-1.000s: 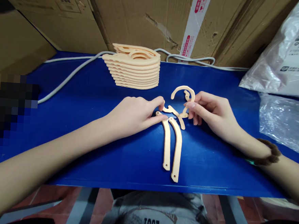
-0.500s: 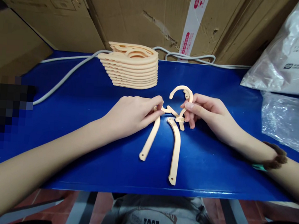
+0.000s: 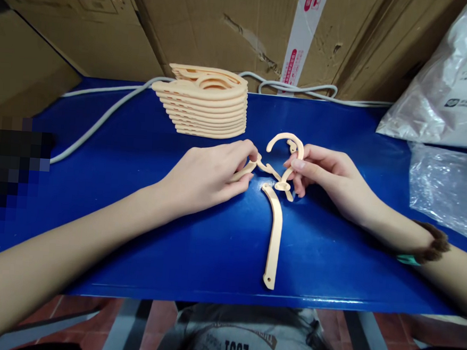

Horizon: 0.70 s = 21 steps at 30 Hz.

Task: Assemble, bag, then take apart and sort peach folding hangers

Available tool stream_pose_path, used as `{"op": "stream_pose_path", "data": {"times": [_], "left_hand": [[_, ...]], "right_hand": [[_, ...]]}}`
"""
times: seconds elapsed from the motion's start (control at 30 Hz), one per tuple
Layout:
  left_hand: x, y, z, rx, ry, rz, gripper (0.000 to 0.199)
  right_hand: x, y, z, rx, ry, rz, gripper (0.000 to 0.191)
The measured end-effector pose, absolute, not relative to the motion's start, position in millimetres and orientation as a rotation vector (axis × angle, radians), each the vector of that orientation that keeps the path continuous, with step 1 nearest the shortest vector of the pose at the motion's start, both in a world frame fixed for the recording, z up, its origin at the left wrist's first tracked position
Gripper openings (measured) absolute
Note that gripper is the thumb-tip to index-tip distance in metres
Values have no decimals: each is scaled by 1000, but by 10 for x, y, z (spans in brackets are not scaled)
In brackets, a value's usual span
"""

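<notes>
My right hand (image 3: 321,173) pinches a cream plastic hanger hook (image 3: 297,147), whose curve opens to the left. Below the hook, thin cream pieces (image 3: 271,171) run left toward my other hand. My left hand (image 3: 217,176) is closed on a cream hanger arm (image 3: 244,171), its end touching or meeting those pieces; fingers hide most of it, so I cannot tell whether they are joined. A second, loose hanger arm (image 3: 274,236) lies on the table just below, with a small hole at its near end.
A stack of folded cream hangers (image 3: 206,106) stands at the back of the blue table (image 3: 131,258). Grey cables (image 3: 105,118) run along the back and left. Cardboard boxes (image 3: 227,30) wall the rear. Clear plastic bags (image 3: 449,185) lie on the right.
The hanger arm in my left hand has swung up from pointing toward me to lying along my fingers. The hook has shifted slightly right with my right hand.
</notes>
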<state>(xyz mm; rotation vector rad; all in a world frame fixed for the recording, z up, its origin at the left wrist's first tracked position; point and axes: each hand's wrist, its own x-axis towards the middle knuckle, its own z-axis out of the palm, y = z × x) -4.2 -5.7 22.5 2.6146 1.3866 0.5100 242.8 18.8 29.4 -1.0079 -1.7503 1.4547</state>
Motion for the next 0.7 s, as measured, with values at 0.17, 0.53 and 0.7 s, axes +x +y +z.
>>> {"op": "stream_pose_path", "data": {"times": [0.17, 0.53, 0.7], "left_hand": [[-57, -64, 197, 2662, 1300, 677, 30], [-76, -13, 127, 2554, 1125, 860, 28], [-69, -13, 137, 2561, 1118, 799, 16]], "right_hand": [[2442, 233, 247, -955, -1651, 1489, 16], [2469, 260, 218, -977, -1579, 1490, 46], [2473, 265, 207, -965, -1584, 1500, 46]]}}
